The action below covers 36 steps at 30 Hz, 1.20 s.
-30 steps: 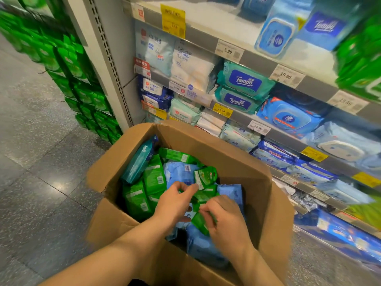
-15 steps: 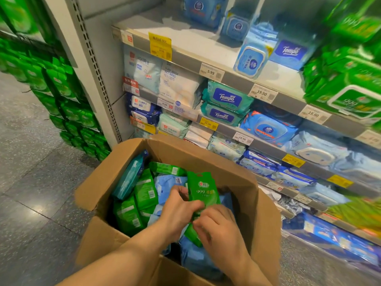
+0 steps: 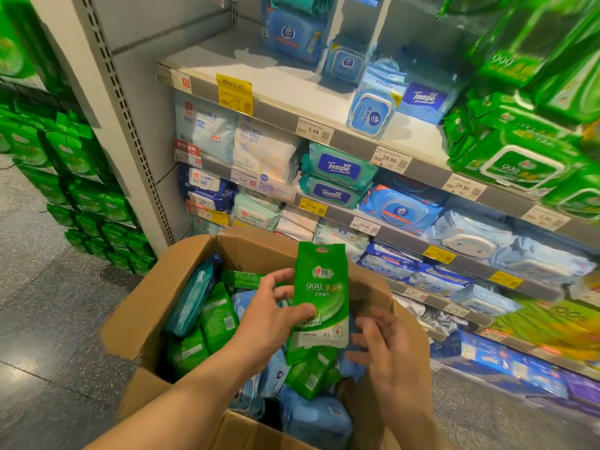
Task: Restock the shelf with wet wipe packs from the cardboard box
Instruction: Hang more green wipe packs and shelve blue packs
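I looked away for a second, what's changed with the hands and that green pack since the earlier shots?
The left hand has lifted the green pack upright, above the cardboard box. The right hand has let go; its fingers are spread beside the pack. The other packs in the box look unmoved.

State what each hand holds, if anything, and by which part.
The left hand grips the green wet wipe pack upright by its lower left edge, thumb across the front. The right hand holds nothing, fingers loosely spread beside the pack.
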Each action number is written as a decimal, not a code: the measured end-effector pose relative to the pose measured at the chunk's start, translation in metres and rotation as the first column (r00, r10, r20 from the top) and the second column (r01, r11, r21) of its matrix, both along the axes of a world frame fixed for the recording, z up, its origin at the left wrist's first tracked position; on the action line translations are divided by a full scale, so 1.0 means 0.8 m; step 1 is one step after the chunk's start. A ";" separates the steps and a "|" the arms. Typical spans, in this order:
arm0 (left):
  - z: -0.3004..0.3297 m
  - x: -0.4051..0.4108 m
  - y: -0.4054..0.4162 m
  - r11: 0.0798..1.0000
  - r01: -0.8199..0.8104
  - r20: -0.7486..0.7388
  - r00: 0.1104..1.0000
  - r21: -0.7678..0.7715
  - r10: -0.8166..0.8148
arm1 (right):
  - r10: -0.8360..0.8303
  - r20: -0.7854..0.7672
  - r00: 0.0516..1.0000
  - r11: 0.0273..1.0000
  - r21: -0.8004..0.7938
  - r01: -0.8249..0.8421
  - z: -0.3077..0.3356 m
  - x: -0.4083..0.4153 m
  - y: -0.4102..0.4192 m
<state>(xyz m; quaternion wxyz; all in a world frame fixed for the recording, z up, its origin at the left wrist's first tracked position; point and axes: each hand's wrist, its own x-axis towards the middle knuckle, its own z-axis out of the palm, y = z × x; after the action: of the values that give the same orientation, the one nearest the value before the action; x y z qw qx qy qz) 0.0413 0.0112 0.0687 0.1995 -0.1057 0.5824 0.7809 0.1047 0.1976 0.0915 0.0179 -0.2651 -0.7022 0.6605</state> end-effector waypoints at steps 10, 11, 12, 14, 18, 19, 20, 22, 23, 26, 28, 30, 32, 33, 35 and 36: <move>0.065 -0.020 0.046 0.981 0.193 -0.172 0.967 0.018 -0.187 | 0.249 0.018 0.968 0.967 0.053 -0.250 0.053 -0.003 0.031; 0.070 -0.023 0.052 0.981 0.195 -0.179 0.965 0.013 -0.189 | 0.262 -0.002 0.965 0.957 0.127 -0.259 0.053 -0.006 0.040; 0.075 -0.027 0.058 0.981 0.195 -0.186 0.964 0.001 -0.191 | 0.285 0.000 0.959 0.938 0.205 -0.279 0.054 -0.009 0.050; 0.087 -0.036 0.068 0.980 0.197 -0.203 0.958 -0.038 -0.201 | 0.304 0.028 0.952 0.909 0.290 -0.298 0.056 -0.015 0.068; 0.113 -0.049 0.087 0.975 0.213 -0.218 0.951 -0.058 -0.220 | 0.255 -0.050 0.966 0.942 0.239 -0.237 0.069 -0.037 0.085; 0.119 -0.050 0.090 0.970 0.232 -0.227 0.943 -0.069 -0.242 | 0.254 -0.073 0.964 0.946 0.228 -0.232 0.075 -0.042 0.085; 0.126 -0.052 0.094 0.961 0.261 -0.237 0.932 -0.088 -0.275 | 0.260 -0.095 0.961 0.952 0.192 -0.239 0.083 -0.046 0.086; 0.137 -0.057 0.101 0.951 0.282 -0.238 0.922 -0.125 -0.305 | 0.278 -0.155 0.948 0.960 0.085 -0.268 0.102 -0.056 0.089; 0.143 -0.061 0.105 0.953 0.270 -0.235 0.926 -0.142 -0.297 | 0.291 -0.186 0.938 0.957 0.059 -0.285 0.109 -0.064 0.092; 0.175 -0.074 0.118 0.953 0.239 -0.275 0.918 -0.187 -0.285 | 0.274 -0.233 0.933 0.961 0.025 -0.276 0.130 -0.086 0.105; 0.196 -0.089 0.126 0.950 0.212 -0.337 0.899 -0.228 -0.281 | 0.248 -0.275 0.929 0.965 -0.019 -0.263 0.145 -0.104 0.110; 0.219 -0.107 0.134 0.952 0.189 -0.396 0.877 -0.240 -0.274 | 0.249 -0.327 0.912 0.965 -0.001 -0.264 0.164 -0.125 0.115; 0.242 -0.127 0.141 0.952 0.188 -0.452 0.847 -0.242 -0.281 | 0.260 -0.353 0.899 0.964 0.046 -0.261 0.186 -0.144 0.121; 0.254 -0.138 0.145 0.952 0.188 -0.475 0.833 -0.243 -0.285 | 0.267 -0.365 0.892 0.963 0.063 -0.263 0.200 -0.153 0.124; 0.274 -0.161 0.151 0.953 0.187 -0.511 0.810 -0.239 -0.288 | 0.274 -0.401 0.874 0.961 0.089 -0.260 0.227 -0.169 0.130; 0.283 -0.174 0.154 0.952 0.190 -0.524 0.800 -0.239 -0.291 | 0.266 -0.418 0.869 0.964 0.092 -0.250 0.239 -0.177 0.132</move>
<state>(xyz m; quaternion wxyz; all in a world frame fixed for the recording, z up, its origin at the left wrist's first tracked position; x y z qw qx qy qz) -0.0981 0.1348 0.2952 0.1103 0.1826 0.6898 0.6919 -0.0370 0.3033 0.2823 0.0873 -0.0177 -0.7217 0.6864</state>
